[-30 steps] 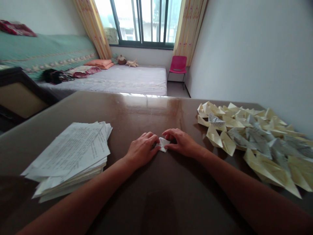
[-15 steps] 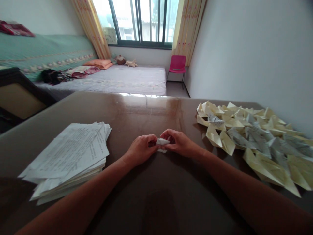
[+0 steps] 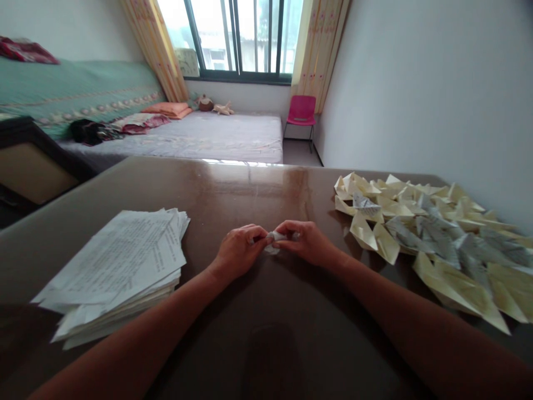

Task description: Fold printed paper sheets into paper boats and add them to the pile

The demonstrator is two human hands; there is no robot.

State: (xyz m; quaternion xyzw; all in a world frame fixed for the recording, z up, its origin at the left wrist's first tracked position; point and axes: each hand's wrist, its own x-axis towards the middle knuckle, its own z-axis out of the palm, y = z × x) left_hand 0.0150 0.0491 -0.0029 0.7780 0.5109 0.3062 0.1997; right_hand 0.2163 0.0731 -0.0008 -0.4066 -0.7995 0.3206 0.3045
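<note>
A small folded piece of white paper point(image 3: 278, 237) is pinched between my two hands, low over the middle of the table. My left hand point(image 3: 244, 248) grips its left side between thumb and fingers. On the other side, my right hand point(image 3: 306, 241) is closed on it the same way. The fingers cover most of the paper, so its full shape is hidden. To the left lies a stack of printed sheets point(image 3: 120, 258). Several folded paper boats point(image 3: 441, 239), cream and printed white, are gathered on the right.
The glossy brown table point(image 3: 233, 194) reflects the window behind it. Past its far edge are a bed point(image 3: 237, 133) and a pink chair point(image 3: 302, 111). A dark-framed chair point(image 3: 37, 161) stands left, and a white wall point(image 3: 425, 94) runs along the right.
My fingertips have come closer together, with the right hand's grip shifted slightly left over the paper. Less of the paper shows now. The stack and the boats stay put.
</note>
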